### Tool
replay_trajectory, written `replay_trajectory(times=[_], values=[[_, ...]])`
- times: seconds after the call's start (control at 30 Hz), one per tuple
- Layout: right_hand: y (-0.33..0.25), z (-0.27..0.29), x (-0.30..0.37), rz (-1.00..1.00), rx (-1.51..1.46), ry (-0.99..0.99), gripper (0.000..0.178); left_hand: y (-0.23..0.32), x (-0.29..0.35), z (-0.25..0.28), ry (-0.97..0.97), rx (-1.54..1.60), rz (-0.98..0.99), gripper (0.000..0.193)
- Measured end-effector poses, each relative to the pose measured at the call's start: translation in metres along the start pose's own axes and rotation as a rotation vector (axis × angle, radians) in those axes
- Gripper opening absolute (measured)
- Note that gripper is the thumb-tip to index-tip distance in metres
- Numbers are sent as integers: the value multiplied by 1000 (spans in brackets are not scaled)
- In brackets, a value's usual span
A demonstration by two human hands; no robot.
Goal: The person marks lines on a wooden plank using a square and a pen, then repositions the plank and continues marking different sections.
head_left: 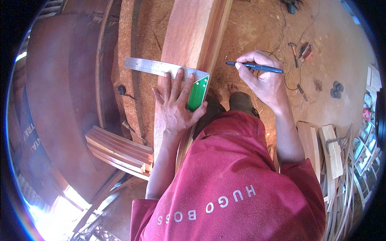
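Observation:
A try square with a steel blade [146, 65] and a green stock [196, 95] lies across a long wooden plank [183, 30]. My left hand [177, 100] presses on it with fingers stretched and spread, fingertips on the blade and the thumb by the stock. The stock sits along the plank's right edge. To the right of the plank, my right hand [263, 78] is raised in the air, pinching a dark blue pen [257, 67]. The pen points left toward the plank, apart from the wood and the square.
A stack of wooden strips [118, 150] lies left of the plank. On the sawdust-covered ground at right are a hammer [294, 54], a red tool [306, 52], cords and a dark lump [336, 89]. More wood pieces [331, 150] lie at lower right. Large brown panels [60, 92] stand at left.

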State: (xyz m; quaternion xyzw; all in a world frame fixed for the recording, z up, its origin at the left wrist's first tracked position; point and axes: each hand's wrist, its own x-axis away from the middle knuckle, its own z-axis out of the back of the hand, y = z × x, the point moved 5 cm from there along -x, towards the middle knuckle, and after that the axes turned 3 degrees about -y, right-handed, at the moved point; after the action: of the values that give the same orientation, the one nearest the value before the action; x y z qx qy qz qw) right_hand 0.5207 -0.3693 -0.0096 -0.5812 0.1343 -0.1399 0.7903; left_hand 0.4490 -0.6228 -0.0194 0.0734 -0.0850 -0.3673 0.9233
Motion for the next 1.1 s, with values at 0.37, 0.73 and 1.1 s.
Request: replay_trajectory(times=[0.37, 0.73, 1.1], values=[[10, -3, 3, -8, -8, 11, 13, -1, -1, -4, 1, -22, -29, 86], [11, -7, -1, -5, -14, 14, 14, -3, -3, -6, 56, 3, -19, 82], [-11, -58, -36, 140, -52, -121, 13, -3, -3, -6, 70, 26, -20, 82]])
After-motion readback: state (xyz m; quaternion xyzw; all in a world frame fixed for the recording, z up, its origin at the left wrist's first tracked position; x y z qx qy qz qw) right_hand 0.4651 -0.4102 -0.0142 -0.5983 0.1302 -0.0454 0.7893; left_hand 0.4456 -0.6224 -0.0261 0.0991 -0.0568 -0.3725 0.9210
